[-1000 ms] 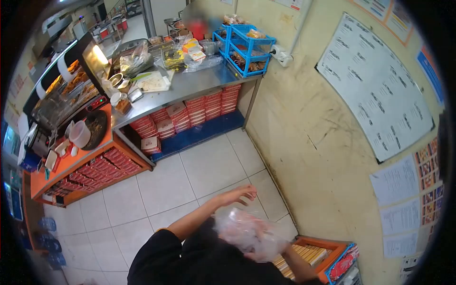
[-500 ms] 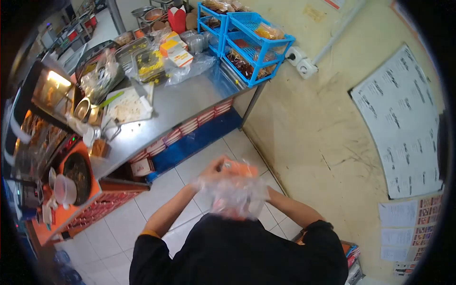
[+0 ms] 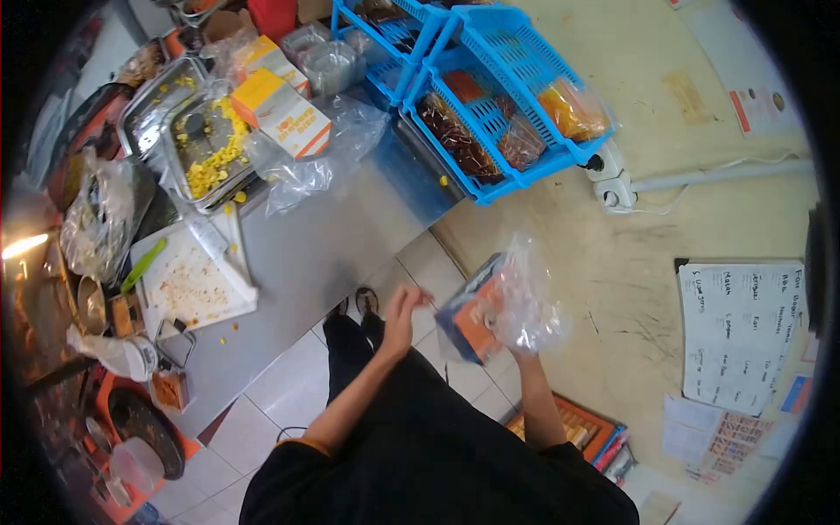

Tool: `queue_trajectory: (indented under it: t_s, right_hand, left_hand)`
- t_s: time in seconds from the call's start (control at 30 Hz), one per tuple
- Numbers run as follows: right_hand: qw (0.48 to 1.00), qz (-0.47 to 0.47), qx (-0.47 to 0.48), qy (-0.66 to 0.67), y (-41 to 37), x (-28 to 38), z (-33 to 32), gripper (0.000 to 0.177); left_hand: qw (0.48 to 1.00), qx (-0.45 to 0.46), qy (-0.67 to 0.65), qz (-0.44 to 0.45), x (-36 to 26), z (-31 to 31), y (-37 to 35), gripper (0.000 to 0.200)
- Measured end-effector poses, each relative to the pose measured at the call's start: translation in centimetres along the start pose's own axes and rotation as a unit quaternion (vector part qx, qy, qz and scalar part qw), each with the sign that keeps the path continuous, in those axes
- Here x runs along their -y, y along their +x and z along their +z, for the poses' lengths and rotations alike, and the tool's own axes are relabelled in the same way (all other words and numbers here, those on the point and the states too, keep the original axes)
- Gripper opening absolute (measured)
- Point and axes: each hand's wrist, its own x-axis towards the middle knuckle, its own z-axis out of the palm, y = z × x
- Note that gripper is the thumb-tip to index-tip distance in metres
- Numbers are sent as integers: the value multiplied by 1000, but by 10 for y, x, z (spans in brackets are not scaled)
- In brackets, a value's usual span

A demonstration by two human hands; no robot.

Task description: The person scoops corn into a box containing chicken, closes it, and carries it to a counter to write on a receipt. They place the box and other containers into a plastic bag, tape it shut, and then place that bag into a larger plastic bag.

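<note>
In my raised right hand [image 3: 523, 348], mostly hidden, is an orange and dark-blue box [image 3: 477, 311] with crumpled clear plastic [image 3: 529, 302] around its right side. Nothing is in my left hand [image 3: 404, 317], which is just left of the box, its fingers apart and not touching it. Both hands are above the tiled floor, in front of the steel counter [image 3: 324, 236].
On the counter are a white cutting board [image 3: 192, 280] with a knife, a tray of yellow pieces [image 3: 214, 149], orange-white boxes [image 3: 293, 118] and blue baskets [image 3: 499, 105]. Sockets [image 3: 615, 192] are on the right wall. A crate [image 3: 586, 429] stands below right.
My hands have moved apart. The box and plastic have shifted right with my right hand, while my left hand has come away from them. The view has moved closer to the counter.
</note>
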Motion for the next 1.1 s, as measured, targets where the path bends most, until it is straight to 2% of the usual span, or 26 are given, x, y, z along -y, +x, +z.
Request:
queue_trajectory:
  t_s: [0.03, 0.07, 0.13, 0.17, 0.2, 0.23, 0.27, 0.3, 0.37, 0.43, 0.47, 0.53, 0.6, 0.63, 0.67, 0.7, 0.73, 0.77, 0.8, 0.83, 0.87, 0.9, 0.93, 0.97, 1.03, 1.1]
  right_hand:
    - [1000, 26, -7, -14, -14, 5, -4, 41]
    - [998, 55, -16, -25, -31, 11, -5, 41]
    - [993, 105, -41, -36, -65, 20, 8, 41]
    - [989, 129, -55, -38, -81, 25, 18, 40]
    - [985, 151, -72, -37, -98, 28, 31, 40]
    - [980, 175, -90, -33, -115, 32, 47, 40]
    - [974, 197, -108, -30, -130, 35, 62, 40]
    - [967, 218, -127, -26, -144, 39, 75, 40]
    - [953, 256, -163, -19, -175, 49, 91, 39]
    - [937, 286, -201, -14, -205, 59, 101, 39]
    - [928, 299, -222, -10, -220, 63, 107, 39]
    - [907, 322, -270, 0, -243, 71, 122, 38]
    - [891, 334, -306, 9, -264, 80, 129, 38]
    - [885, 339, -319, 15, -277, 85, 128, 38]
    - [882, 339, -327, 22, -289, 89, 127, 38]
    - [880, 339, -332, 27, -304, 93, 124, 38]
    - [883, 337, -325, 31, -317, 98, 121, 38]
    - [889, 333, -311, 36, -328, 101, 118, 37]
    - [900, 329, -284, 38, -342, 105, 113, 37]
    - [915, 323, -239, 41, -356, 110, 108, 37]
    - [931, 312, -187, 44, -371, 116, 101, 37]
    - [946, 295, -128, 47, -385, 121, 92, 37]
    - [957, 278, -71, 49, -397, 123, 87, 37]
    - [964, 261, -24, 51, -411, 124, 82, 37]
    - [971, 230, 44, 55, -445, 123, 79, 37]
    - [972, 221, 54, 59, -491, 124, 72, 37]
  left_hand:
    - [994, -1, 108, 35, -30, 7, 30, 24]
    - [982, -2, 151, 116, -56, 23, 65, 20]
    - [870, 45, 288, 398, -101, 63, 148, 15]
    - [842, 39, 373, 388, -130, 95, 176, 17]
    - [780, -8, 408, 474, -130, 124, 215, 21]
    - [732, -7, 483, 481, -117, 147, 254, 31]
    - [694, 47, 614, 373, -119, 171, 276, 45]
    - [629, 99, 727, 256, -121, 190, 294, 60]
    - [644, 248, 714, 114, -112, 207, 331, 73]
    - [631, 216, 690, 281, -70, 197, 358, 49]
    - [677, 318, 611, 259, -58, 186, 376, 54]
    - [721, 291, 449, 440, -47, 173, 379, 54]
    - [699, 332, 512, 372, -69, 158, 375, 45]
    - [712, 276, 443, 470, -104, 162, 321, 38]
    - [671, 188, 531, 483, -104, 138, 298, 39]
    - [678, 167, 556, 450, -115, 131, 241, 34]
    - [736, 179, 494, 428, -107, 121, 189, 23]
    - [732, 204, 447, 472, -81, 125, 137, 18]
    - [820, 343, 399, 226, -70, 144, 65, 19]
    - [780, 485, 391, 67, -41, 151, 14, 22]
    - [675, 633, 345, -158, -11, 160, -37, 27]
    - [505, 824, 165, -196, 25, 172, -80, 36]
    - [328, 823, 285, -366, 41, 189, -133, 47]
    - [208, 832, 340, -386, 27, 207, -187, 48]
    - [16, 896, 209, -392, 68, 194, -277, 45]
    - [-66, 857, 195, -472, 93, 194, -343, 42]
